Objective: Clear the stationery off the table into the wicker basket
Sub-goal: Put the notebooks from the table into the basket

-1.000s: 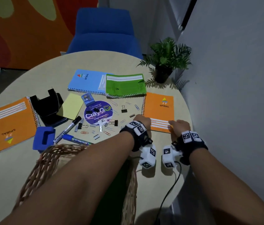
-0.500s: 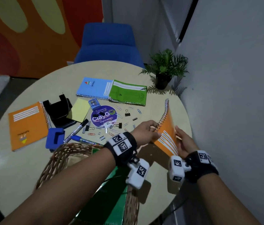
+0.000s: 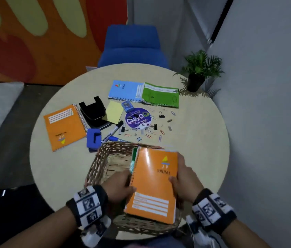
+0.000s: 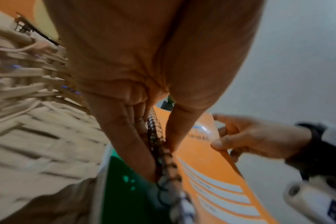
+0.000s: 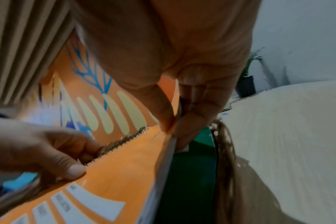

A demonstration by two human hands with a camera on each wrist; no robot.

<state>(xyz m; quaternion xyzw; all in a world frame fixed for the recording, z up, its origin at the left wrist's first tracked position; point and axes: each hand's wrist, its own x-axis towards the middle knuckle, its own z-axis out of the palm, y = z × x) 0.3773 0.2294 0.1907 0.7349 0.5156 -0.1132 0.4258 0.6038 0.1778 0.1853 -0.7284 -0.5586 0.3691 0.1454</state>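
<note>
Both hands hold an orange spiral notebook (image 3: pixel 154 183) over the wicker basket (image 3: pixel 103 158) at the table's near edge. My left hand (image 3: pixel 121 185) grips its spiral-bound edge (image 4: pixel 155 145), thumb on the cover. My right hand (image 3: pixel 184 179) pinches the opposite edge (image 5: pixel 169 130). A green notebook (image 3: pixel 134 154) lies in the basket beneath it. On the table beyond are a second orange notebook (image 3: pixel 64 126), a blue notebook (image 3: pixel 125 90), a green notebook (image 3: pixel 160 96), two markers (image 3: pixel 112 133), a yellow pad (image 3: pixel 114 111) and several scattered clips (image 3: pixel 152 131).
A black hole punch (image 3: pixel 93 111), a blue stapler-like block (image 3: pixel 93 137), a round purple disc (image 3: pixel 137 119) and a small blue box (image 3: pixel 127 106) sit mid-table. A potted plant (image 3: pixel 198 72) stands at the far right edge near the grey wall. A blue chair (image 3: pixel 132 47) is behind the table.
The orange notebook was lifted off the table's right side by both hands and carried left and nearer, over the basket. The view tilted down.
</note>
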